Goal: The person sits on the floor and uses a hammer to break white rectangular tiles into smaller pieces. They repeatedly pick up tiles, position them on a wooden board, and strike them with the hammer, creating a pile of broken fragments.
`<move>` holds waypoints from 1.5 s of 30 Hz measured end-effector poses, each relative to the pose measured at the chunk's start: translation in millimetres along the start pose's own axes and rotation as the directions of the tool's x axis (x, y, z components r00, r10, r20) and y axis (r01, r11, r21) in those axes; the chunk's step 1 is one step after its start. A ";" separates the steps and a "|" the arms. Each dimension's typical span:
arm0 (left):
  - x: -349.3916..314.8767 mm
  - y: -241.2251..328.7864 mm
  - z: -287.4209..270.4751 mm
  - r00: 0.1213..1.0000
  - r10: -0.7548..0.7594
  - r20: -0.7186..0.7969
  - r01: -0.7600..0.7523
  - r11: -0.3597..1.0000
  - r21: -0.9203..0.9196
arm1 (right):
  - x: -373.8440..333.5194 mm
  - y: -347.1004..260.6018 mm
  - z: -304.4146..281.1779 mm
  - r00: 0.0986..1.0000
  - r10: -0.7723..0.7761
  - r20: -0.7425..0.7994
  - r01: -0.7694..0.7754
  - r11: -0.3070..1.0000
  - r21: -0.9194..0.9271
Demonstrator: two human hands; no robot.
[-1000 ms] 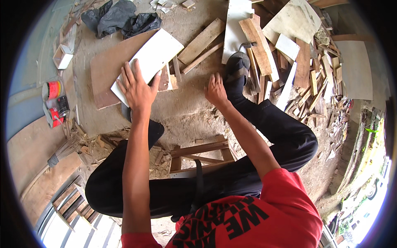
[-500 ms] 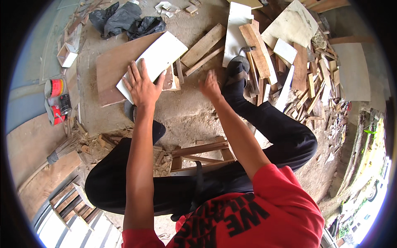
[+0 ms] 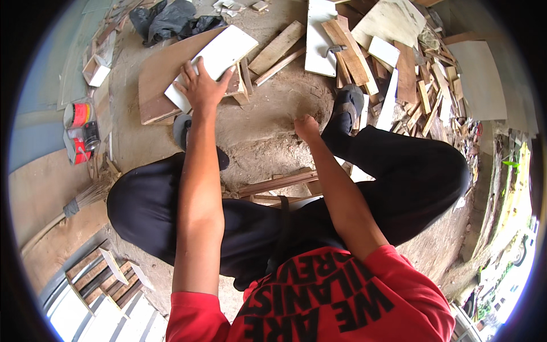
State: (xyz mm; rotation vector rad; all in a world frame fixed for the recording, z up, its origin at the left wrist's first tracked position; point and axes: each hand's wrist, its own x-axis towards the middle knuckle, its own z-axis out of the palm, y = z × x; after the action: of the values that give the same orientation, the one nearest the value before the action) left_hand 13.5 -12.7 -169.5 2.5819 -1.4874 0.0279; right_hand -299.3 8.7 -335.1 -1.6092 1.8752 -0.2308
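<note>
My left hand point(image 3: 203, 88) rests with spread fingers on a long white board point(image 3: 223, 54), its thumb near the right edge. Beneath that board lies a brown wooden panel point(image 3: 156, 77), raised off the floor on wood pieces. My right hand point(image 3: 307, 127) is closed in a fist over the bare ground between my feet, clear of the boards; whatever its fingers may hold is hidden. A claw hammer point(image 3: 335, 50) lies on the planks beyond my right foot, its head resting by a brown plank point(image 3: 348, 57) and a white panel point(image 3: 320, 34).
Scrap wood point(image 3: 433, 97) is heaped at the right. Loose planks point(image 3: 277, 48) and a black plastic bag point(image 3: 171, 24) lie farther off. Red-labelled cans point(image 3: 80, 115) and a stick broom point(image 3: 85, 200) are at the left. A wooden frame point(image 3: 276, 185) sits between my legs.
My right hand has drawn back from beside my right foot and closed into a fist. The left hand stays on the white board. The whole view has shifted slightly.
</note>
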 end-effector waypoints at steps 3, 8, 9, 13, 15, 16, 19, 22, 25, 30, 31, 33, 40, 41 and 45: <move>-2.4 -17.9 7.1 0.995 0.051 -0.080 -0.049 0.998 0.031 | -14.3 8.1 13.8 0.998 0.055 -0.025 -0.052 0.994 0.097; -9.1 -14.3 9.2 0.982 0.113 -0.149 -0.097 0.989 0.110 | -1.3 32.1 19.2 0.974 -0.024 -0.227 0.036 0.998 0.050; -9.8 -16.9 8.5 0.982 0.110 -0.156 -0.091 0.988 0.127 | 6.1 22.1 13.7 0.977 0.009 -0.212 0.009 0.996 0.085; -10.1 -9.4 5.7 0.979 0.119 -0.168 -0.094 0.984 0.148 | 55.8 26.7 1.2 0.913 -0.063 -0.404 0.131 0.981 0.141; -9.0 -6.3 4.6 0.974 0.134 -0.183 -0.105 0.981 0.161 | 87.2 36.9 -7.7 0.872 -0.103 -0.479 0.157 0.985 0.073; -9.2 -4.8 4.6 0.974 0.138 -0.180 -0.109 0.981 0.162 | 97.0 41.7 -9.7 0.849 -0.125 -0.514 0.168 0.985 0.038; -9.7 -10.6 3.9 0.974 0.134 -0.184 -0.099 0.977 0.190 | 107.2 23.0 -12.9 0.896 -0.125 -0.426 0.162 0.985 0.053; -9.2 -12.0 6.5 0.971 0.149 -0.187 -0.112 0.974 0.195 | 109.3 16.1 -10.3 0.897 -0.158 -0.414 0.183 0.983 0.022; -10.6 -10.8 5.8 0.969 0.155 -0.194 -0.121 0.977 0.174 | 113.7 12.5 -19.1 0.932 -0.096 -0.349 0.082 0.995 -0.054; -9.7 -9.8 4.3 0.964 0.166 -0.206 -0.132 0.977 0.167 | 130.6 34.6 -32.0 0.903 -0.252 -0.348 0.242 0.967 -0.074; -8.2 -8.2 5.4 0.966 0.164 -0.199 -0.132 0.977 0.165 | 132.5 39.5 -32.9 0.913 -0.253 -0.320 0.238 0.967 -0.086; -7.9 -10.1 5.7 0.967 0.157 -0.198 -0.126 0.979 0.160 | 121.7 31.6 -32.8 0.917 -0.261 -0.301 0.249 0.965 -0.077; -7.7 -10.3 3.6 0.972 0.146 -0.185 -0.116 0.980 0.164 | 115.2 16.4 -38.9 0.960 -0.205 -0.191 0.175 0.971 -0.163; -7.1 -9.8 3.7 0.972 0.148 -0.183 -0.118 0.979 0.165 | 114.8 16.4 -38.0 0.969 -0.189 -0.161 0.160 0.972 -0.174; -10.2 -8.1 3.0 0.971 0.155 -0.182 -0.124 0.977 0.172 | 114.1 21.5 -28.2 0.973 -0.157 -0.169 0.128 0.977 -0.172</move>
State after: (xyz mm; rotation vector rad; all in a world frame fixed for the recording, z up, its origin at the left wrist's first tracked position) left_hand 15.2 -0.4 -174.5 2.4996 -1.6494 0.4211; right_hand -337.3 -100.5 -365.0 -1.8920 1.9578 -0.3046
